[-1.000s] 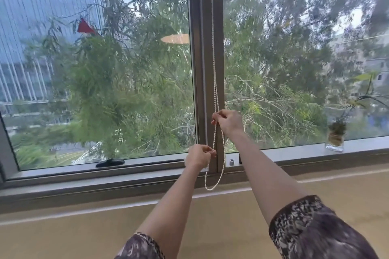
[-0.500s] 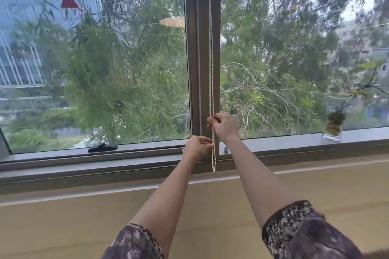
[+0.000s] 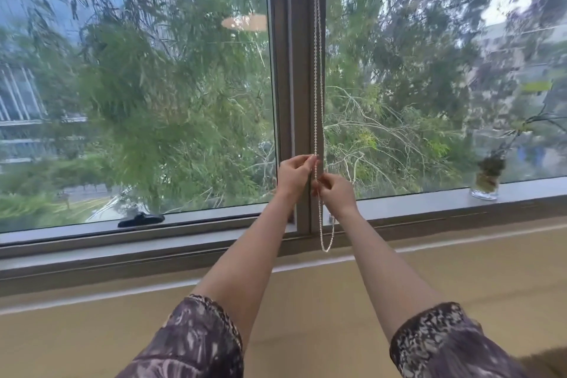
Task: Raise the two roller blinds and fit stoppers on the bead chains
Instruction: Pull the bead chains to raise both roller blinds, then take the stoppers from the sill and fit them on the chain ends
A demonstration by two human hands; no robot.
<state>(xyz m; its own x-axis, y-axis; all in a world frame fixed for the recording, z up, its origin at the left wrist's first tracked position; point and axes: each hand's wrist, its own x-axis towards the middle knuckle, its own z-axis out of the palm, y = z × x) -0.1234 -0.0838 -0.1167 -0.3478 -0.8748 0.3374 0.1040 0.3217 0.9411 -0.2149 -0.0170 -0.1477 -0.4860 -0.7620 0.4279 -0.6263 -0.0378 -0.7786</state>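
1. Head view, chain: The white bead chain (image 3: 318,70) hangs as a doubled strand along the right edge of the central window mullion (image 3: 294,70). Its closed loop ends just below the window frame, in front of the lower rail.

2. Head view, left hand: The left hand (image 3: 295,173) is raised beside the mullion. Its thumb and fingertips are pinched together on the chain, at the higher of the two grip points.

3. Head view, right hand: The right hand (image 3: 336,192) sits just below and to the right of the left hand, nearly touching it. Its fingers are curled closed around the chain. Whether a stopper lies inside the fingers cannot be determined.

4. Head view, arms: Both forearms extend forward and upward; dark patterned sleeves (image 3: 196,344) cover the upper arms.

5. Head view, blinds: No blind fabric covers either pane; both show trees and buildings outside.

6. Head view, sill: A glass vase (image 3: 486,181) holding a plant cutting stands on the window sill (image 3: 414,198) at the right, well apart from the hands. A small dark object (image 3: 140,219) lies on the sill at the left pane. A small fitting, too small to identify, sits on the sill near the chain.
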